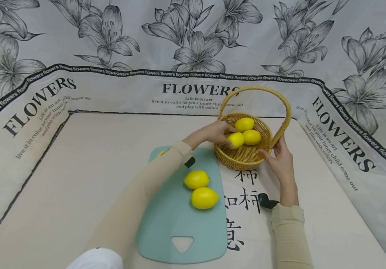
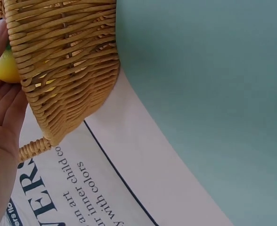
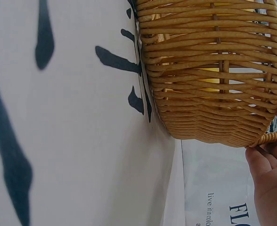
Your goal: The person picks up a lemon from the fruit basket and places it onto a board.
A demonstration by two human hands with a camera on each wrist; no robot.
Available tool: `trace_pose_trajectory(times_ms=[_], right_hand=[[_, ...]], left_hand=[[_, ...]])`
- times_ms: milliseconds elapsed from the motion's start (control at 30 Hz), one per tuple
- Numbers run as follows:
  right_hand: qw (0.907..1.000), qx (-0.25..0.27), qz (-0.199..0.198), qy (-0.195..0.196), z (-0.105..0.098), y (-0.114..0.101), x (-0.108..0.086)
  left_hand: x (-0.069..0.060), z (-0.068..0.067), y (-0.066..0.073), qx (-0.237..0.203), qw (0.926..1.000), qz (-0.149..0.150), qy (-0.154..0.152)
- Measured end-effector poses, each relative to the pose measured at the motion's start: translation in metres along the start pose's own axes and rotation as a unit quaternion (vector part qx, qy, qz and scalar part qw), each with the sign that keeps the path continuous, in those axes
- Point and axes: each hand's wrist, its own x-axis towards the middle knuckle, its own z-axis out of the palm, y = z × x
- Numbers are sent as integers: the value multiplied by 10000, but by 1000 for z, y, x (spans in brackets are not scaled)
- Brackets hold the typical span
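Observation:
A round wicker basket (image 1: 240, 163) with a tall arched handle stands at the back right of the table. Inside it are a lemon (image 1: 244, 124) at the back, another lemon (image 1: 251, 137) at the right and a front lemon (image 1: 236, 140). My left hand (image 1: 218, 132) reaches over the basket's left rim and holds the front lemon between thumb and fingers. At the basket's right side, my right hand (image 1: 282, 160) grips the rim by the foot of the handle, its thumb on the rim. The left wrist view shows a lemon (image 2: 6, 68) partly hidden behind the wicker wall.
A pale green cutting board (image 1: 176, 220) lies left of the basket. On it sit two lemons (image 1: 204, 198) close together, and a third yellow piece (image 1: 161, 153) is mostly hidden by my left sleeve. Black characters (image 1: 248, 201) mark the tablecloth. Flower-printed cloth (image 1: 198, 48) rises behind.

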Motion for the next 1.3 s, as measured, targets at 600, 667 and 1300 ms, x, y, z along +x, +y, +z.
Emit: trace_pose_trajectory(times_ms=[600, 667, 1300], right_hand=[[10000, -28, 0, -31, 0, -1, -1], [10000, -46, -10, -27, 0, -1, -1], [9999, -109, 19, -49, 0, 1, 1]], left_hand=[[-30, -6, 9, -308, 9990, 303, 73], [-33, -7, 10, -359, 9989, 291, 93], [-81, -17, -1, -862, 9954, 392, 146]])
